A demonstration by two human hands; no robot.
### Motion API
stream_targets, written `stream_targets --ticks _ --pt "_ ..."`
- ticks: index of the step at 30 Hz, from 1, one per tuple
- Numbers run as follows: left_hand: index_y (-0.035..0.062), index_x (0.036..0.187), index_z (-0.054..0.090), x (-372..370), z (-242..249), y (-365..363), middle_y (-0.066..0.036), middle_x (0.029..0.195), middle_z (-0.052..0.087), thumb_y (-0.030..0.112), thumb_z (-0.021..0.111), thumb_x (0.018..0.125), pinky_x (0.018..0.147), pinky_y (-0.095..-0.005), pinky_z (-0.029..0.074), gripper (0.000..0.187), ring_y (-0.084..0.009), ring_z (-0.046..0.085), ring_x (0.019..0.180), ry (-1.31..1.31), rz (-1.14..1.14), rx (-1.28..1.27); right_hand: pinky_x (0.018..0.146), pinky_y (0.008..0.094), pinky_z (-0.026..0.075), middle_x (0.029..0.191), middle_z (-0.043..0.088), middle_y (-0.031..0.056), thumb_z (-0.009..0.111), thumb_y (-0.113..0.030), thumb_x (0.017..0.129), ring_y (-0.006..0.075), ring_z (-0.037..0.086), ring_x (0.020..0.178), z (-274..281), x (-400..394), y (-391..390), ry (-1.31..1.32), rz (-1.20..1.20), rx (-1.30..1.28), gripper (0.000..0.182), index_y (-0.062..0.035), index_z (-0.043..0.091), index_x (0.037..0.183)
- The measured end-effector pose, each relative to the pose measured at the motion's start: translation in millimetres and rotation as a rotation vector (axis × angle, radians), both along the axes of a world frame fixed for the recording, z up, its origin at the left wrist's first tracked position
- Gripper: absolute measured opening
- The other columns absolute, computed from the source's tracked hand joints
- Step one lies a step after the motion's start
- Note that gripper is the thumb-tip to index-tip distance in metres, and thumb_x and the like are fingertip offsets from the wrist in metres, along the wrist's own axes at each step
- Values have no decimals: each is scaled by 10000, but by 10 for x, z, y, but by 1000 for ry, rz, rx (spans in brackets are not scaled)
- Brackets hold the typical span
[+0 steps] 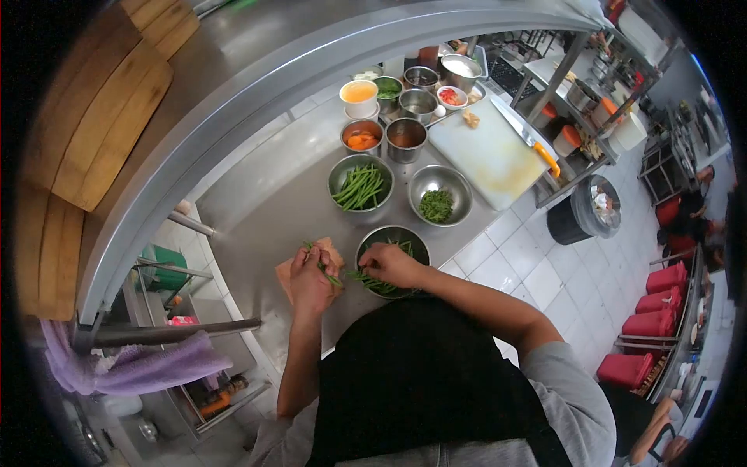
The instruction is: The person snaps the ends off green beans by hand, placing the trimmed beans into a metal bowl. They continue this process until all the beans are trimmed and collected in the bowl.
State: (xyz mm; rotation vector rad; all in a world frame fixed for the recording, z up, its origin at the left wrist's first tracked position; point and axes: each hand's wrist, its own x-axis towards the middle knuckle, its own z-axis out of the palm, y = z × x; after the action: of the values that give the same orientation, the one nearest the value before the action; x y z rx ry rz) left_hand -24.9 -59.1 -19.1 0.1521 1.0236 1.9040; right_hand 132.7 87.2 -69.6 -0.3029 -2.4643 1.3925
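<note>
My left hand [311, 279] is closed around a green bean [330, 274] over a small wooden cutting board [285, 274] on the steel counter. My right hand [391, 263] rests over a steel bowl [405, 233] of green beans and pinches beans at its near rim. Beyond it stand a bowl of whole green beans [359, 185] and a bowl of chopped greens [439, 194].
Small steel pots with orange and brown contents [362, 137] and a cup of orange liquid [359, 96] line the back. A white cutting board [489, 152] carries an orange-handled knife [529, 137]. A lined bin [585, 208] stands on the tiled floor. Purple cloth [132, 366] hangs left.
</note>
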Motion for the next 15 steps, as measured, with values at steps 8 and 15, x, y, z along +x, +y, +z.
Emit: stream_targets --ticks 8,15 --pt "54 1045 530 34 -31 55 -52 736 508 130 482 1043 575 -303 427 90 -158 492 607 72 5 -83 758 439 504 850 614 177 632 -62 817 385 620 843 174 -1 56 5 47 123 100 -6 613 897" --pt "25 1149 631 317 -4 246 23 685 501 165 561 1022 522 -239 383 202 -75 434 563 677 -423 -210 693 364 490 837 621 114 604 -113 910 205 576 710 539 225 177 6 -240 -480 139 9 585 976"
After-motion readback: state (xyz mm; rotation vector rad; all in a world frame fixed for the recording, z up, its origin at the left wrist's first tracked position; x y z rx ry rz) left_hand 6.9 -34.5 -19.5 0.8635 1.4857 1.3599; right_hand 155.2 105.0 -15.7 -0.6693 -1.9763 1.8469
